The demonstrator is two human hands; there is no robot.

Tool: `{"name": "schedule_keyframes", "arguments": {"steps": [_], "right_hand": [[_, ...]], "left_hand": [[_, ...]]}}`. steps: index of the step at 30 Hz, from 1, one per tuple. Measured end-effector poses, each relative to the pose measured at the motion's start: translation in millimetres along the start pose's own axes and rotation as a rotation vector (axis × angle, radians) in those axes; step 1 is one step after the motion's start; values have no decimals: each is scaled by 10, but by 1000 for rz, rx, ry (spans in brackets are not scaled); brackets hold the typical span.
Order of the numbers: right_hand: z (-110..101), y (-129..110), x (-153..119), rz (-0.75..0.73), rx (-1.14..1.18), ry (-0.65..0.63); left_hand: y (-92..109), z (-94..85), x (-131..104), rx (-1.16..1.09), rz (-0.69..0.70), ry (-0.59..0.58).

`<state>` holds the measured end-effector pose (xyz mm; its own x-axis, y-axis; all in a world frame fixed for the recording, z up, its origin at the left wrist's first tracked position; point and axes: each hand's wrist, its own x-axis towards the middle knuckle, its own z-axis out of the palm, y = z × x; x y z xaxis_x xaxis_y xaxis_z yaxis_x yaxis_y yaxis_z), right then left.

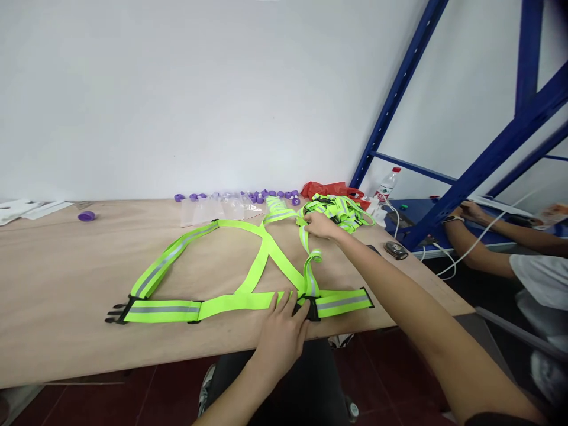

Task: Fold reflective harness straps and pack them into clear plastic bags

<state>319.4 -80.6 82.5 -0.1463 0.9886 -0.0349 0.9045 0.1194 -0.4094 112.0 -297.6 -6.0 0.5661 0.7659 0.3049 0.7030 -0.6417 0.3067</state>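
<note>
A fluorescent yellow-green reflective harness (pixel 255 269) with grey stripes lies spread on the wooden table. Its crossed straps meet in the middle, and a black prong buckle (pixel 119 312) sticks out at its left end. My left hand (pixel 281 331) rests on the lower strap with its fingers spread, beside the black buckle (pixel 312 309) on the right. Farther back, my right hand (pixel 320 225) is closed in a pinch on the right shoulder strap, which hangs twisted below it. My right fingertips are partly hidden. Just behind that hand is a heap of similar harnesses (pixel 344 210).
Several purple rolls (pixel 266 194) and clear plastic bags (pixel 222 208) line the wall side of the table (pixel 66 284). A red bag (pixel 331 189), a water bottle (pixel 387 184) and a dark round object (pixel 395 250) are at right. Past the blue rack post (pixel 470 151), another person's arms (pixel 474 236) work.
</note>
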Motion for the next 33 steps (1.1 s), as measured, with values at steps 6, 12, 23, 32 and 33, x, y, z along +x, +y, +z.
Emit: {"name": "schedule_keyframes", "arguments": {"steps": [6,12,23,32,33], "right_hand": [[-187,28,25,49,522,138],[-261,83,127,115,819,282],[-145,65,206,126,820,417],[68,73,155,127,465,187],[108,68,143,129,458,135]], "left_hand": [[-2,15,-9,-13,-4,8],[2,4,-3,-23,-12,6],[-2,44,-18,-23,-18,39],[2,12,-13,-37,-31,17],[0,16,-15,-41,-32,17]]}}
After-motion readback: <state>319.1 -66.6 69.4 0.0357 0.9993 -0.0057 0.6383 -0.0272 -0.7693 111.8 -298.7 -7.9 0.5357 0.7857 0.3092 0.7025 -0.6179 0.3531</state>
